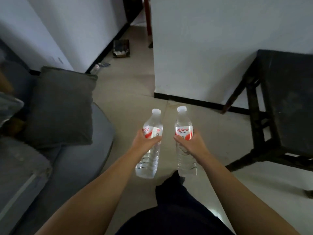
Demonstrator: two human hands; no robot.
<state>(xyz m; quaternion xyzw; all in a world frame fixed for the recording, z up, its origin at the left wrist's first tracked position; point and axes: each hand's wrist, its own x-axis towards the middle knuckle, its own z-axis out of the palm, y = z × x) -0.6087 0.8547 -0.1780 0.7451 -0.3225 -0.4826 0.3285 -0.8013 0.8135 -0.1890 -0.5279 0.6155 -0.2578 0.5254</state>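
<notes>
I hold two clear plastic water bottles with white caps and red-and-white labels out in front of me, above the floor. My left hand grips the left bottle around its middle, just under the label. My right hand grips the right bottle the same way. Both bottles stand roughly upright, side by side and a little apart. My fingers are hidden behind the bottles.
A grey sofa with a dark cushion fills the left. A dark wooden table stands at the right against a white wall. A tiled passage runs ahead, with a small box and a lying bottle by the far wall.
</notes>
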